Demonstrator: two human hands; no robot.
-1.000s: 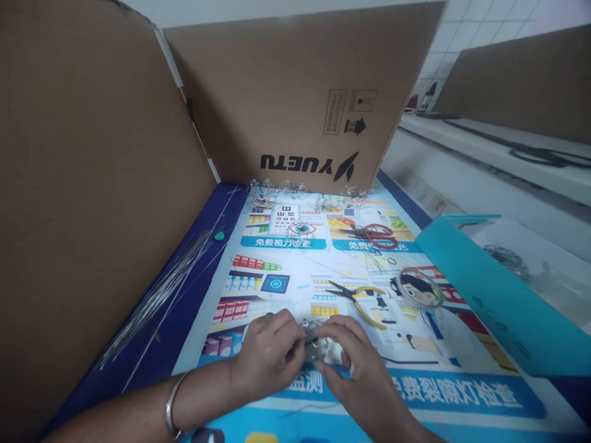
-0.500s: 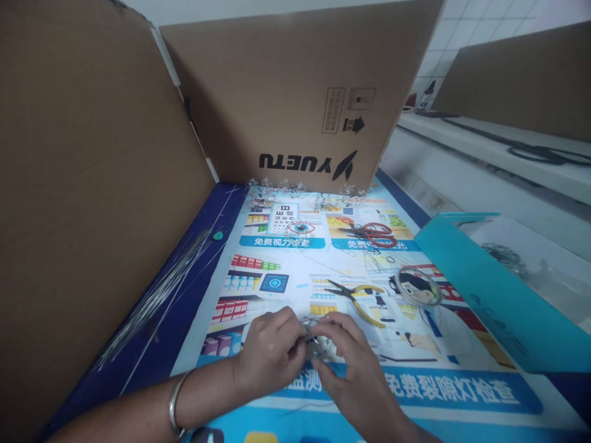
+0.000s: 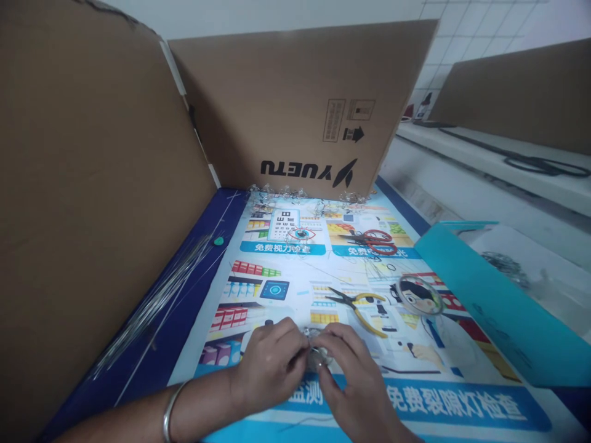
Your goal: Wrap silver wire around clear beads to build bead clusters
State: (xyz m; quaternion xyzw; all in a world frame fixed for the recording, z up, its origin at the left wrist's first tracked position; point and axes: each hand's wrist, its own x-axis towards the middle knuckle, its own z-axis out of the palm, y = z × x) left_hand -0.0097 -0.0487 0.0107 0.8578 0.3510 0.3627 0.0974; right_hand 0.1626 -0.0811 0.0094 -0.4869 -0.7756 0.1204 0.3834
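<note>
Low in the middle of the head view, both my hands meet at a small, shiny piece of wirework [image 3: 317,358] with clear, glassy parts. My left hand [image 3: 272,366], with a silver bangle at its wrist, is closed with the fingertips pinched at the left side of the piece. From the right, my right hand [image 3: 353,375] grips it between thumb and fingers. Fingers cover much of the piece, so its exact shape is unclear. Just beyond lie yellow-handled pliers [image 3: 362,307], jaws to the left and apart. Red-handled scissors [image 3: 378,241] rest farther back.
Loose silver wires [image 3: 157,301] lie along the left on blue cloth, near a small green object [image 3: 218,241]. A round clear dish [image 3: 419,295] sits right of the pliers. A teal box [image 3: 503,307] holds coiled wire. Clear wire pieces [image 3: 277,195] line the cardboard wall [image 3: 295,104].
The whole view has shifted slightly, so the scene sits a little lower. My right hand's fingers have moved slightly around the wirework, while both hands keep hold of it.
</note>
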